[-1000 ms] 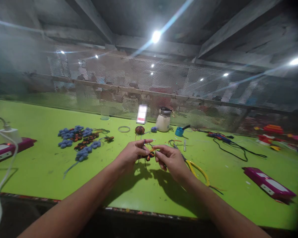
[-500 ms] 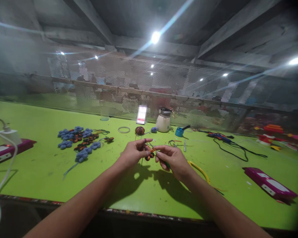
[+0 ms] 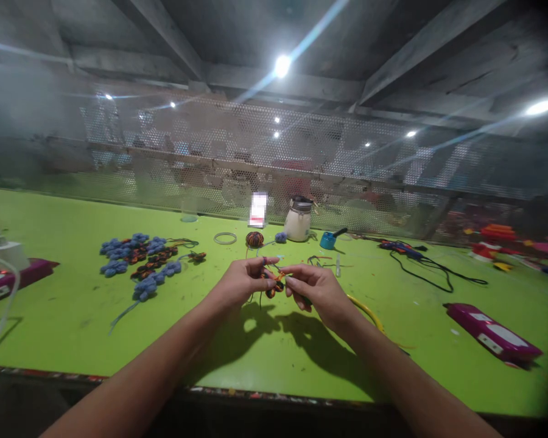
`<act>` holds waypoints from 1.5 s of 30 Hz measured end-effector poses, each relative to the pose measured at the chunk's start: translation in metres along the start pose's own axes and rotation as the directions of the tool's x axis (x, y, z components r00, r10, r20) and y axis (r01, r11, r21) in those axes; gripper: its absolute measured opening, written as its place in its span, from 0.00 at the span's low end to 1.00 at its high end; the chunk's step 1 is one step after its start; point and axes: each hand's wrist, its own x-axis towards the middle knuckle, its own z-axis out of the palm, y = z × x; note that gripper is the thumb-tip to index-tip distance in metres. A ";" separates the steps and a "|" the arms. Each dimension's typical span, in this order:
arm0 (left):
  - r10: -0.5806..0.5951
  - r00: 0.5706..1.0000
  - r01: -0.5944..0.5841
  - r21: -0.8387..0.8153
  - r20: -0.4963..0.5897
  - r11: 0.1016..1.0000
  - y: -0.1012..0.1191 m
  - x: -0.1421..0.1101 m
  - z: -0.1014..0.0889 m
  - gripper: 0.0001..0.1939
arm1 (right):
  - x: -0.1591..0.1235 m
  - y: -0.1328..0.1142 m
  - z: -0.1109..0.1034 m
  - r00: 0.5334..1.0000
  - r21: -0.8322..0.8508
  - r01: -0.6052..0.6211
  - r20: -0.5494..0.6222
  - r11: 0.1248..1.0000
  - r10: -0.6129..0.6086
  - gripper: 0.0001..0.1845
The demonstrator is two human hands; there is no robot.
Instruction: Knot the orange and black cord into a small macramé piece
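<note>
A lime-green bench (image 3: 73, 334) stretches before a perforated screen (image 3: 201, 134), with a purple power strip (image 3: 491, 331) at its right and a cluster of blue and orange-and-black yarn flowers (image 3: 145, 288) at left. A person's left hand (image 3: 244, 283) and right hand (image 3: 317, 289) meet above the bench's middle. Beyond them stands a cream jug (image 3: 298, 224) with a dark lid. Between the hands is an orange-and-black yarn piece (image 3: 276, 287), the left fingers clamped on it; the right fingers bunch at its right edge, their exact grip impossible to tell. A striped ball (image 3: 254, 239) sits farther back.
</note>
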 end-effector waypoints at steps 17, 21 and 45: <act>-0.008 0.999 0.008 0.002 -0.035 1.000 0.001 0.000 0.002 0.27 | 0.000 -0.002 0.000 1.000 -0.022 -0.018 -0.017 1.000 0.017 0.15; 0.005 0.998 -0.003 0.029 -0.058 1.000 0.002 -0.001 0.003 0.24 | 0.001 0.000 -0.001 1.000 -0.041 -0.009 -0.011 0.999 0.008 0.15; 0.054 0.998 -0.050 0.155 -0.019 0.987 -0.001 0.001 0.001 0.26 | 0.000 0.002 0.000 1.000 -0.010 -0.024 0.003 1.000 0.024 0.15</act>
